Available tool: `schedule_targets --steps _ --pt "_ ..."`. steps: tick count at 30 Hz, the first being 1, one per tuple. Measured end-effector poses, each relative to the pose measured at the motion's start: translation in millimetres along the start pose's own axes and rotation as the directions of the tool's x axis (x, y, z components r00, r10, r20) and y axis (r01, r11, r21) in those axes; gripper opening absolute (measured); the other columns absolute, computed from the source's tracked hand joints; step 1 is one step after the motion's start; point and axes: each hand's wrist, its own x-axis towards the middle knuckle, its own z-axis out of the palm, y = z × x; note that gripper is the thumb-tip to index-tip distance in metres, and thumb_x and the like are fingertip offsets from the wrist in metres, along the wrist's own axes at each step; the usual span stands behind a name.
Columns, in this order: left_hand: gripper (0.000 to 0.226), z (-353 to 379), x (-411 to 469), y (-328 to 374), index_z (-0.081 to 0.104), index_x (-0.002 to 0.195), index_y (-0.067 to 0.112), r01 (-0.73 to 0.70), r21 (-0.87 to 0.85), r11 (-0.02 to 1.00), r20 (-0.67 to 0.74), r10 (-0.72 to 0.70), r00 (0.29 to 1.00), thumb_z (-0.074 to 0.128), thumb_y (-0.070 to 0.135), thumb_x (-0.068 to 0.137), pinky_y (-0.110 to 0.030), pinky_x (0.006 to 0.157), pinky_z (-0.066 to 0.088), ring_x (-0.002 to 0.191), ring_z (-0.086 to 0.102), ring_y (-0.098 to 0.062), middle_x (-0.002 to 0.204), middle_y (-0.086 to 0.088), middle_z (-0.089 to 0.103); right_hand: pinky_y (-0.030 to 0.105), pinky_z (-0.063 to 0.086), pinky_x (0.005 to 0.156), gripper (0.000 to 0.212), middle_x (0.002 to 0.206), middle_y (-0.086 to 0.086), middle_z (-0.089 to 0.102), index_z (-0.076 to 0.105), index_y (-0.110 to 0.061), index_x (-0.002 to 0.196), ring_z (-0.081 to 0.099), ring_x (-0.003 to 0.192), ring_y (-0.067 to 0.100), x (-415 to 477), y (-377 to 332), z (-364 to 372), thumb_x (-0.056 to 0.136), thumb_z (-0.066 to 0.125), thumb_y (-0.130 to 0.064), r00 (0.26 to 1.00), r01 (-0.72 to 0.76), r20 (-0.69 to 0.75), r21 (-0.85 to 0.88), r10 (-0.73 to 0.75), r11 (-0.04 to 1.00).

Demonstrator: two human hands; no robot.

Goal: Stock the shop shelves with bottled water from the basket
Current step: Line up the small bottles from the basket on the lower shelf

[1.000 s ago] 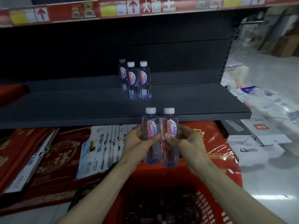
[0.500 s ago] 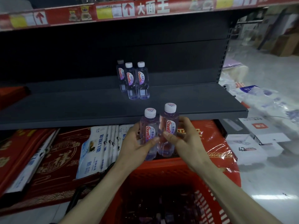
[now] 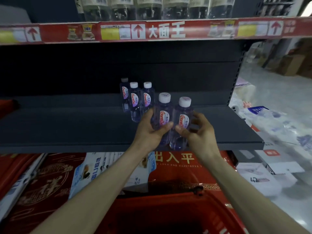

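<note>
Over the shelf (image 3: 67, 129): left hand (image 3: 148, 130) and right hand (image 3: 200, 134) each grasp a bottle (image 3: 163, 115) mid-body; smooth plastic, probably slippery

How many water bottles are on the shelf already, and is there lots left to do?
Done: three bottles stand at the back of the shelf. In hand: the left hand holds the left-hand bottle and the right hand holds the right-hand bottle, at the shelf's front, not let go yet. Left: setting these two down, then whatever is in the red basket, too dark inside to count.
</note>
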Motion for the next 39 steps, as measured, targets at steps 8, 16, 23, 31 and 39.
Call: schedule_targets --steps 8,16,23,31,39 --pt "0.052 21 52 -49 0.059 0.133 0.030 -0.050 0.010 0.999 -0.060 0.050 0.997 0.080 0.038 0.086 -0.049 0.104 0.055 0.118 0.069 -0.015 0.128 0.001 0.071 0.049 0.064 0.085 0.056 0.119 -0.006 0.069 0.059 -0.023 0.135 0.074 0.100 0.017 62 39 7 0.086 0.085 -0.016 0.999 -0.024 -0.028 -0.042 0.023 0.999" --pt "0.057 21 55 -48 0.051 0.137 0.024 -0.023 0.163 0.986 -0.001 0.023 1.000 0.082 0.025 0.089 -0.024 0.104 0.051 0.116 0.061 0.004 0.127 0.016 0.063 0.038 0.062 0.089 0.073 0.117 -0.012 0.068 0.054 -0.026 0.141 0.070 0.102 0.011 82 52 3 0.078 0.091 -0.023 0.999 -0.035 0.001 -0.214 0.036 0.976" --pt "0.047 4 37 -70 0.059 0.107 0.028 0.108 0.507 0.855 -0.074 -0.082 0.994 0.093 0.036 0.075 -0.019 0.082 0.050 0.096 0.063 -0.004 0.102 0.016 0.062 0.026 0.056 0.079 0.049 0.098 -0.006 0.075 0.068 -0.017 0.109 0.072 0.091 0.013 72 80 -6 0.073 0.094 -0.038 0.990 -0.124 -0.010 -0.518 0.139 0.846" --pt "0.029 8 70 -77 0.065 0.087 0.031 0.133 0.680 0.721 -0.070 -0.117 0.991 0.081 0.055 0.083 -0.037 0.079 0.058 0.085 0.070 -0.011 0.081 0.014 0.071 0.035 0.059 0.094 0.044 0.101 -0.007 0.075 0.071 -0.019 0.115 0.072 0.094 0.014 93 88 2 0.079 0.091 -0.035 0.992 -0.123 -0.034 -0.514 0.122 0.849" --pt "0.040 5 95 -88 0.075 0.090 0.023 0.168 0.693 0.701 -0.135 -0.102 0.986 0.080 0.061 0.081 -0.039 0.082 0.059 0.096 0.071 -0.016 0.091 0.008 0.078 0.039 0.053 0.086 0.058 0.118 -0.012 0.073 0.066 -0.034 0.122 0.068 0.111 0.024 114 90 13 0.075 0.082 -0.064 0.989 -0.150 -0.097 -0.685 0.114 0.713"
